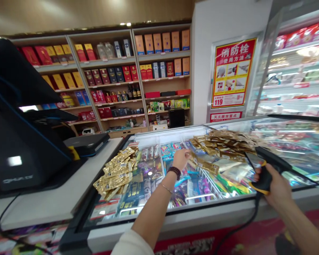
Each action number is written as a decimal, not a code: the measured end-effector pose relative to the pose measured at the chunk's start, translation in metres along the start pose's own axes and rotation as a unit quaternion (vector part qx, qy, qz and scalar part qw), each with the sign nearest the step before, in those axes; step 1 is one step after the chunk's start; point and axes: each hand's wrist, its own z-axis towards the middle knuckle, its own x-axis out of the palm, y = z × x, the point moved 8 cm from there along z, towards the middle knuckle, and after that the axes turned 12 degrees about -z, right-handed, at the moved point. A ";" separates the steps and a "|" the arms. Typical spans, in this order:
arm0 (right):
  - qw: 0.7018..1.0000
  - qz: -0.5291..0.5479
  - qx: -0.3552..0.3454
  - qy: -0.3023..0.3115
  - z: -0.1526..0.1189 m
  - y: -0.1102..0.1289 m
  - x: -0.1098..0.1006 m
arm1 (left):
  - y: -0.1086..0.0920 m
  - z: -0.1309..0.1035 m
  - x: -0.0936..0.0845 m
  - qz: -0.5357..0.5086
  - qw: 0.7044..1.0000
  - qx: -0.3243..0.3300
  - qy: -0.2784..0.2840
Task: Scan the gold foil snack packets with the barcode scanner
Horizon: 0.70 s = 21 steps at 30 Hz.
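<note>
My left hand (181, 158), with a beaded bracelet and a thin bangle on its wrist, reaches over the glass top of a chest freezer (154, 212). Its fingers are pinched on the end of a gold packet (207, 166). On the right, my right hand (278, 186) grips a black barcode scanner (264, 179) with yellow-orange trim, its cable hanging down. A large heap of gold packets (228, 141) lies on the glass just beyond the hands. A smaller spread of gold packets (118, 173) rests on the left end of the glass.
Wrapped frozen goods (149, 186) show through the glass, in wire baskets. To the left, a black checkout terminal (23, 148) stands on a pale counter (87, 177). Shelves of boxed goods (119, 74) line the back wall, beside a red-and-yellow poster (232, 72) and a lit display cabinet (300, 74).
</note>
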 end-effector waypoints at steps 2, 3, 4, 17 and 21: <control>1.000 -0.005 0.006 0.027 -0.004 0.001 0.009 | 0.011 -0.006 -0.028 0.003 1.000 0.000 -0.024; 0.999 -0.007 0.012 0.044 -0.007 0.000 0.016 | 0.019 -0.010 -0.044 0.008 0.999 -0.002 -0.037; 0.998 -0.012 0.018 0.060 -0.011 -0.002 0.024 | 0.028 -0.014 -0.059 0.006 0.999 -0.006 -0.050; 0.886 -0.320 -0.133 0.306 -0.138 -0.012 0.164 | 0.100 -0.039 -0.158 -0.208 0.968 -0.033 -0.138; 0.853 -0.383 -0.209 0.286 -0.150 -0.010 0.178 | 0.091 -0.042 -0.173 -0.282 0.948 0.023 -0.144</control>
